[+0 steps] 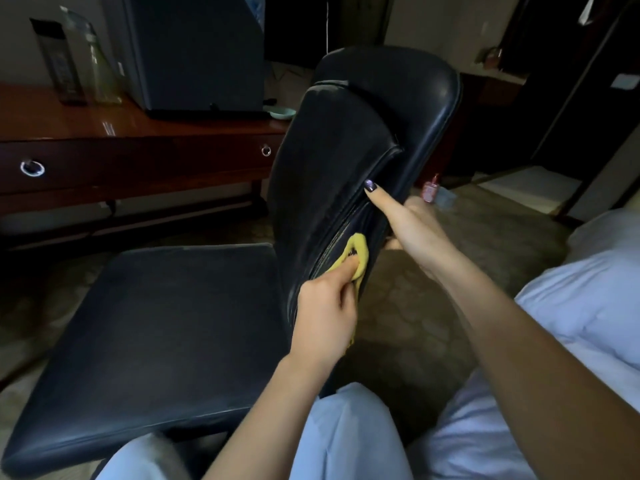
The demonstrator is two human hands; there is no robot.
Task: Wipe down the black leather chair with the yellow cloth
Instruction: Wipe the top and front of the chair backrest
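Wiping in progress: my left hand (325, 317) pinches the crumpled yellow cloth (357, 250) against the backrest seam (341, 225) of the black leather chair (339, 150); my right hand (412, 223) grips its edge. Next, likely: follow the seam upward.

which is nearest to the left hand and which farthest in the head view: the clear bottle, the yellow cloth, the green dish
1. yellow cloth, held in the left hand against the chair back
2. green dish, on the desk's right end
3. clear bottle, far left on the desk
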